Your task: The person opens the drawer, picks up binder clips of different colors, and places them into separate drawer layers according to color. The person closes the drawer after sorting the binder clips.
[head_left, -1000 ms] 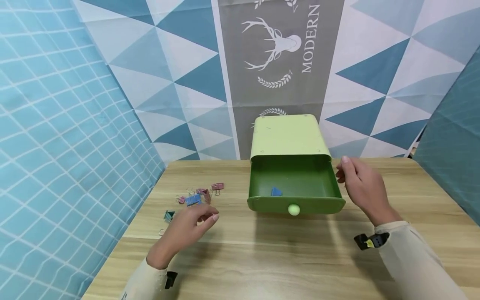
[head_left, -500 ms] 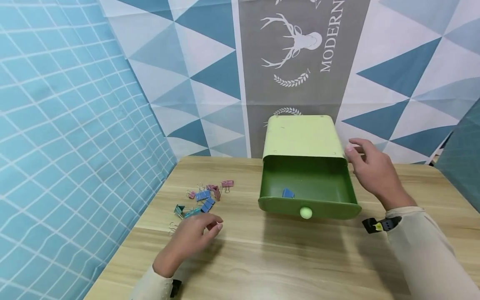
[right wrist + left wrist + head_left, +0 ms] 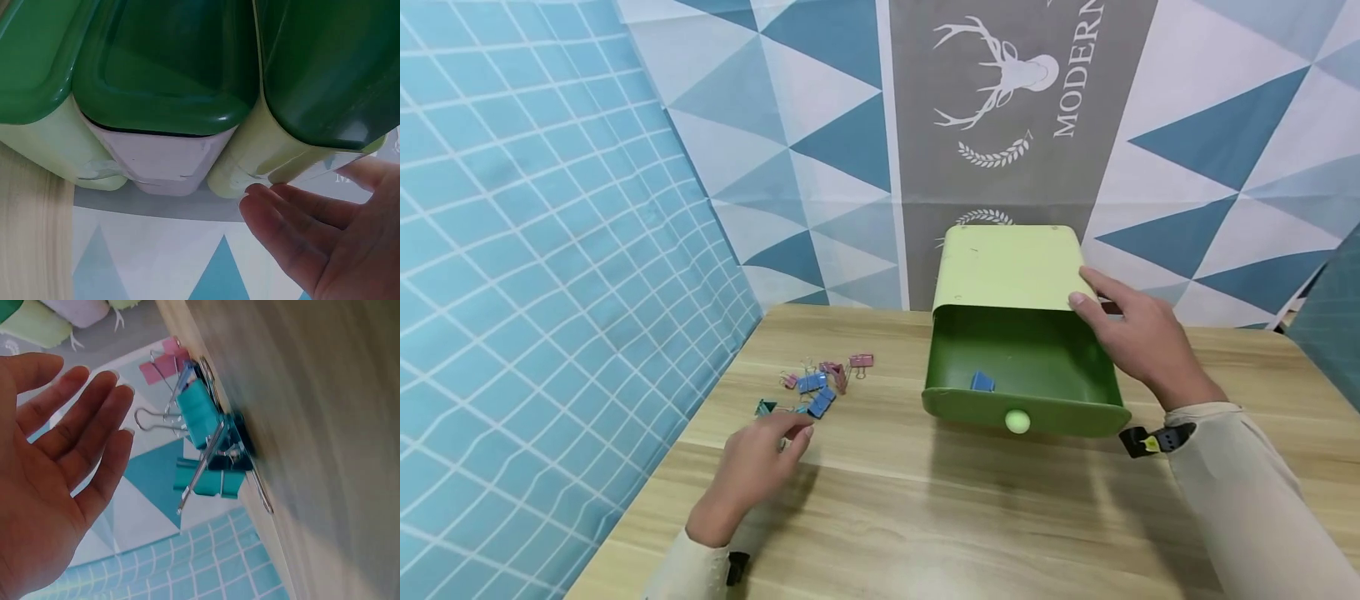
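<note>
A small cabinet (image 3: 1011, 267) with a light green top stands at the back. Its top drawer (image 3: 1067, 414) is pulled out, with a blue binder clip (image 3: 982, 382) inside. My right hand (image 3: 1146, 333) rests its thumb and fingers on the cabinet's upper right edge, and extended fingers show against its side in the right wrist view. Left of the cabinet, my left hand (image 3: 748, 467) hovers beside loose binder clips, fingers relaxed and holding nothing. Among these are blue clips (image 3: 812, 382), a pink clip (image 3: 861, 360) and teal clips (image 3: 200, 412).
A pale round knob (image 3: 1018, 422) juts from the drawer front. Lower tiers, one of them pink (image 3: 169, 159), show in the right wrist view. Patterned cloth (image 3: 820, 100) hangs behind the wooden table (image 3: 880, 517), and blue checked cloth (image 3: 550, 275) lines the left.
My right hand has moved from beside the cabinet up onto its upper right edge. My left hand stays near the clips, shifting slightly. The head view has swung a little left.
</note>
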### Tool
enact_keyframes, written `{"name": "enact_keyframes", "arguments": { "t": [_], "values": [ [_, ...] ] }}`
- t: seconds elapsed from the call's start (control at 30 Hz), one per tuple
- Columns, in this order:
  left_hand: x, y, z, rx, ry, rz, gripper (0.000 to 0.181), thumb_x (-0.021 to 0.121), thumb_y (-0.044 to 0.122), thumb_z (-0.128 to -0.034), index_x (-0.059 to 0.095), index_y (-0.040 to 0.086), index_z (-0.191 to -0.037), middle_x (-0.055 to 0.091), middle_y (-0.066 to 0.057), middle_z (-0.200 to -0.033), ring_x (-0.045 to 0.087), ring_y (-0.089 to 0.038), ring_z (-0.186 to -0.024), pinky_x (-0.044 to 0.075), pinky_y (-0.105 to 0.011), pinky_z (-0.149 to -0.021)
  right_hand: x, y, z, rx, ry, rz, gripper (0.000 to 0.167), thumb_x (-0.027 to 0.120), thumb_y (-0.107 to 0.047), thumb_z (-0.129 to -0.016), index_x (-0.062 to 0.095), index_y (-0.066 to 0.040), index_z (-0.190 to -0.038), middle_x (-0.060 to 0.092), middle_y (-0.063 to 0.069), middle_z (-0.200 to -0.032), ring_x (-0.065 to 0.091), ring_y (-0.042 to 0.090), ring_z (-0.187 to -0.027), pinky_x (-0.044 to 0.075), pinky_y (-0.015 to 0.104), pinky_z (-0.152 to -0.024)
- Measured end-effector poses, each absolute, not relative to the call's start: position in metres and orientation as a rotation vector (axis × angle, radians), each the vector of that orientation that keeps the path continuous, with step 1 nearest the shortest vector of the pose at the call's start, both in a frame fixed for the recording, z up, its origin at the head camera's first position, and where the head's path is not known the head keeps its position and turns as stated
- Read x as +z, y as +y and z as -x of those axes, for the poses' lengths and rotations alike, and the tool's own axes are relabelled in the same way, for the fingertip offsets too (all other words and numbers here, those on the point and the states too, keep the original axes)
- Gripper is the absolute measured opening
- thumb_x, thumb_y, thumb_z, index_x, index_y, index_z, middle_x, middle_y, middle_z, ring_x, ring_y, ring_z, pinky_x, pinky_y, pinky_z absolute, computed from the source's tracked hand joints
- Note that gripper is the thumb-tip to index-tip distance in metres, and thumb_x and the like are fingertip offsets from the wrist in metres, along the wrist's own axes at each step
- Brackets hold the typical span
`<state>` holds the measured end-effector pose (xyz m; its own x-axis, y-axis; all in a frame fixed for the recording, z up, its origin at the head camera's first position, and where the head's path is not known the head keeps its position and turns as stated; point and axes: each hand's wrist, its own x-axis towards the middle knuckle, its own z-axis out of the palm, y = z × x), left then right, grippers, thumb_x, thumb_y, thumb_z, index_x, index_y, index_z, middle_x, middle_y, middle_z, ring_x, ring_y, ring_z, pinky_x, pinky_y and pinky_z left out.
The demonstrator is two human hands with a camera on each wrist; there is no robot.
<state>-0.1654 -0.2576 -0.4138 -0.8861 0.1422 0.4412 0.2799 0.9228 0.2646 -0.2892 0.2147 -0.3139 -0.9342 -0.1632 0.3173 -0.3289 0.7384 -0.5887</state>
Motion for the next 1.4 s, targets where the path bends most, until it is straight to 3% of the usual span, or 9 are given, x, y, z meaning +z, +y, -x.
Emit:
{"name": "enact_keyframes", "arguments": {
  "t": [0.23,0.6,0.9,1.17,1.4],
  "values": [
    [-0.416,-0.268,0.175,-0.361,-2.560,0.291,0.009,0.074,0.015,-0.0889,0.076,0.011,-0.097,0.072,-0.001,-0.095,0.068,-0.021,-0.084,0.056,-0.042,-0.065,-0.318,0.213,0.289,1.050,-2.682,-0.363,0.071,0.044,-0.062,-0.100,0.031,-0.023,-0.158,0.039,0.020,-0.154,0.055,0.048,-0.120,0.046,0.064,-0.088],
    [-0.415,-0.267,0.204,-0.274,-2.495,0.311,0.009,0.075,0.010,-0.0856,0.076,0.006,-0.093,0.070,-0.009,-0.090,0.065,-0.030,-0.080,0.053,-0.045,-0.065,-0.320,0.213,0.288,1.137,-2.685,-0.335,0.072,0.043,-0.065,-0.098,0.026,-0.030,-0.159,0.031,0.015,-0.160,0.045,0.047,-0.132,0.042,0.066,-0.096],
    [-0.416,-0.259,0.227,-0.143,-2.507,0.096,0.015,0.075,0.011,-0.0836,0.076,0.002,-0.096,0.071,-0.018,-0.090,0.064,-0.037,-0.074,0.049,-0.052,-0.058,-0.320,0.211,0.287,1.136,-2.680,-0.333,0.073,0.043,-0.065,-0.098,0.027,-0.028,-0.158,0.032,0.014,-0.159,0.045,0.046,-0.133,0.041,0.065,-0.097],
    [-0.413,-0.262,0.233,-0.154,-2.678,0.041,0.020,0.065,0.014,-0.0905,0.077,0.002,-0.101,0.074,-0.015,-0.087,0.066,-0.034,-0.070,0.046,-0.051,-0.060,-0.319,0.209,0.286,1.183,-2.673,-0.340,0.074,0.042,-0.066,-0.098,0.027,-0.027,-0.159,0.031,0.012,-0.160,0.048,0.045,-0.130,0.046,0.063,-0.093],
    [-0.414,-0.264,0.237,-0.196,-2.716,0.052,0.016,0.066,0.013,-0.0918,0.078,0.004,-0.097,0.074,-0.012,-0.081,0.067,-0.031,-0.065,0.048,-0.052,-0.062,-0.317,0.209,0.288,1.238,-2.673,-0.339,0.077,0.043,-0.067,-0.097,0.026,-0.025,-0.160,0.036,0.019,-0.157,0.039,0.045,-0.137,0.041,0.066,-0.097]
  ]
}}
